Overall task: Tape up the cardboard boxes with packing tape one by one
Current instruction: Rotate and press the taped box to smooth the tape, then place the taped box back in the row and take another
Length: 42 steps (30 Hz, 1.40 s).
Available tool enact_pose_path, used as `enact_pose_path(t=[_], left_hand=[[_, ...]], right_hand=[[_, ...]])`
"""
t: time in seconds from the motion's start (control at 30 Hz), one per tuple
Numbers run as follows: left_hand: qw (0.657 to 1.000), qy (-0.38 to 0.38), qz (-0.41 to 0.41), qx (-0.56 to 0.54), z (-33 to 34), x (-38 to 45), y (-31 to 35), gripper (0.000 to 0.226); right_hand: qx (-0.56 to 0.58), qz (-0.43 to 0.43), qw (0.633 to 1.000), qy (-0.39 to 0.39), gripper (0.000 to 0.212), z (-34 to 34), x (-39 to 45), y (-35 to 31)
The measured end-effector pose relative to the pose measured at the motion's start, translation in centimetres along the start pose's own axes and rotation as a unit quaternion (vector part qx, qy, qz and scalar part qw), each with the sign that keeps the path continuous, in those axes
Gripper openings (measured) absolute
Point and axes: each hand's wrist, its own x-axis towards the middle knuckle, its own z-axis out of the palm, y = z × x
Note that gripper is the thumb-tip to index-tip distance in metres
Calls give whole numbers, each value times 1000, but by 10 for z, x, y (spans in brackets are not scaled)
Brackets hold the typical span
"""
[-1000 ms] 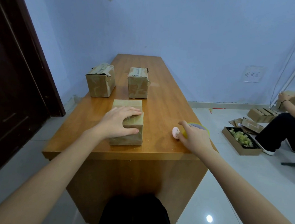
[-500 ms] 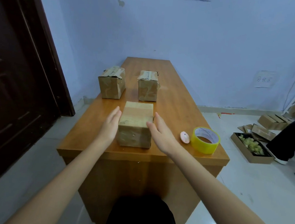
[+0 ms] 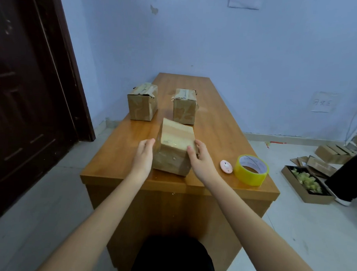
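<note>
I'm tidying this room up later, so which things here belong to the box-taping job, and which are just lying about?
Job:
- tilted brown cardboard box, between left hand and right hand
- yellow packing tape roll
- two taped brown boxes behind

Lying about:
- small pink round object
- open floor tray of pale-green bits

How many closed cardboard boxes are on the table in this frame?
3. One near box tilted between the left hand and right hand; two behind it, far left box and far right box. None appear hidden.
</note>
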Motion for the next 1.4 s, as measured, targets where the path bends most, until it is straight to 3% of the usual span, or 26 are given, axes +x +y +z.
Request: enact_pose_path(t=[0.17, 0.27, 0.43, 0.57, 0.67, 0.77, 0.83, 0.97, 1.1, 1.27, 1.4], left_hand=[[995, -88, 33, 27, 3, -14, 8, 40], [994, -81, 67, 36, 9, -18, 17, 44], [987, -75, 102, 98, 19, -26, 28, 54], [986, -91, 69, 123, 31, -27, 35, 63], [985, -113, 16, 128, 36, -26, 38, 53], [992, -89, -23, 83, 34, -21, 43, 40], [993, -71, -34, 84, 32, -15, 47, 45], [981, -108, -66, 147, 33, -7, 54, 59], [971, -134, -95, 174, 38, 0, 63, 61], [958, -134, -93, 235, 49, 7, 76, 52], [954, -121, -31, 271, 70, 17, 93, 46]], right_hand=[[66, 54, 996, 38, 46, -14, -2, 5], [75, 82, 993, 30, 40, -17, -6, 4], [-61, 94, 994, 17, 37, -26, -10, 5], [-126, 121, 985, 10, 35, -35, -13, 3], [-66, 147, 986, 30, 37, -40, -8, 2], [-20, 151, 988, 41, 40, -45, -4, -9], [2, 148, 988, 33, 45, -48, -1, -19], [4, 170, 985, -11, 52, -50, 6, -39], [-83, 175, 978, -78, 56, -45, 12, -54], [-145, 186, 970, -62, 49, -32, 24, -62], [-153, 187, 970, -13, 48, -38, 43, -69]])
